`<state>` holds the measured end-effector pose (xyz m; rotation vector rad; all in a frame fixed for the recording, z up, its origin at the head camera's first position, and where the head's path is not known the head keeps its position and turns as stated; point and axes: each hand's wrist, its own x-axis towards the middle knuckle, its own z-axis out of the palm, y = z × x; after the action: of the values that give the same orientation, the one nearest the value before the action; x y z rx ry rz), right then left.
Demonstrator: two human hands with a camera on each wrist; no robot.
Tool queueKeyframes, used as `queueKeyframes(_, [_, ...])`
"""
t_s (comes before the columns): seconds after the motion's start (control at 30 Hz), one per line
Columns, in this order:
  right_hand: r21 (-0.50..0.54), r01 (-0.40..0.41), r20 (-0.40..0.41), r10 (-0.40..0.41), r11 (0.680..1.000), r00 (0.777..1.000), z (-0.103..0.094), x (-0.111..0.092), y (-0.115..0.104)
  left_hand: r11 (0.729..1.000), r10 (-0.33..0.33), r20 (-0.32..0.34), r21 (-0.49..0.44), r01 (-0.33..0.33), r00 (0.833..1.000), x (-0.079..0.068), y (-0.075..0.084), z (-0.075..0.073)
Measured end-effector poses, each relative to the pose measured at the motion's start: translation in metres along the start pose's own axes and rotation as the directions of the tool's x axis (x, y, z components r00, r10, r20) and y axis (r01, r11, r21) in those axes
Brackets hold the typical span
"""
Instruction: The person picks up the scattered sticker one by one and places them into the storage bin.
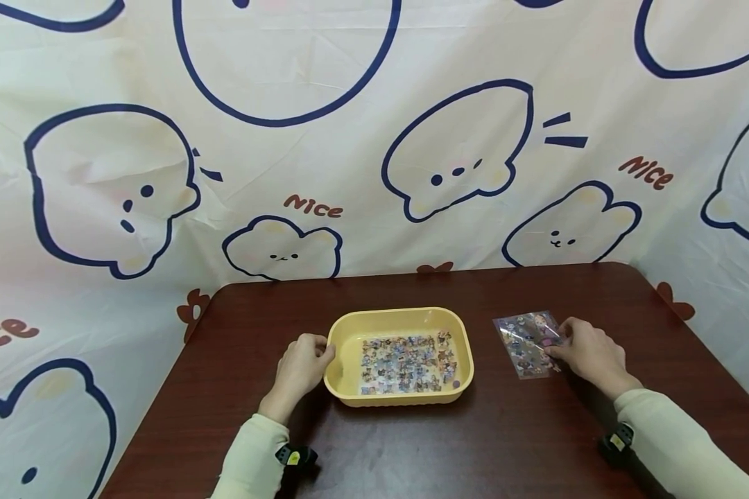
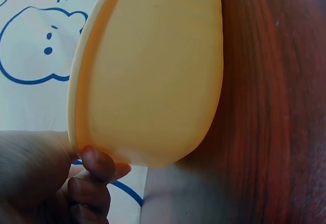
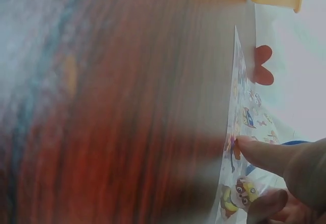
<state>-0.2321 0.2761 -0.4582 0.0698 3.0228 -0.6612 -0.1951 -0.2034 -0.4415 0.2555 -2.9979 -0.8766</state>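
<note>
A shallow yellow plastic tray (image 1: 343, 398) stands at the middle of the table. My left hand (image 1: 302, 364) pinches its left rim; up close, the fingers (image 2: 98, 163) curl at the corner of the tray wall (image 2: 147, 81). Inside the tray lie sticker sheets (image 1: 399, 364) printed with many small cartoon figures. To the right, my right hand (image 1: 589, 353) pinches the right edge of a clear sticker sheet (image 1: 524, 339). In the right wrist view, the thumb (image 3: 265, 155) presses on this sheet (image 3: 237, 107), which carries cartoon dogs, with other fingers behind its edge.
The dark reddish-brown wooden table (image 1: 387, 450) reaches back to a white cloth backdrop (image 1: 362, 159) with blue-outlined cartoon animals. More of the cloth hangs at both sides. A stretch of tabletop separates the tray from the held sheet.
</note>
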Motion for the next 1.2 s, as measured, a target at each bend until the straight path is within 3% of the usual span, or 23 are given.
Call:
queueKeyframes(0.23, [0.037, -0.023, 0.071, 0.02, 0.999, 0.997, -0.004, 0.004, 0.004, 1.0, 0.007, -0.009, 0.001, -0.007, 1.0, -0.001, -0.001, 0.0])
queueKeyframes(0.57, [0.078, -0.009, 0.109, 0.0, 0.997, 0.994, -0.012, 0.004, 0.009, 1.0, 0.014, -0.009, -0.007, -0.014, 1.0, 0.0, -0.001, 0.0])
queueKeyframes(0.83, [0.112, 0.024, 0.076, -0.033, 0.993, 0.997, -0.013, 0.002, 0.017, 1.0, 0.012, -0.002, -0.015, -0.012, 1.0, -0.001, -0.001, 0.001])
queueKeyframes(1.2, [0.208, 0.129, 0.013, -0.134, 0.97, 0.991, -0.009, -0.004, 0.026, 1.0, 0.008, -0.009, -0.019, -0.008, 1.0, -0.001, -0.001, 0.001])
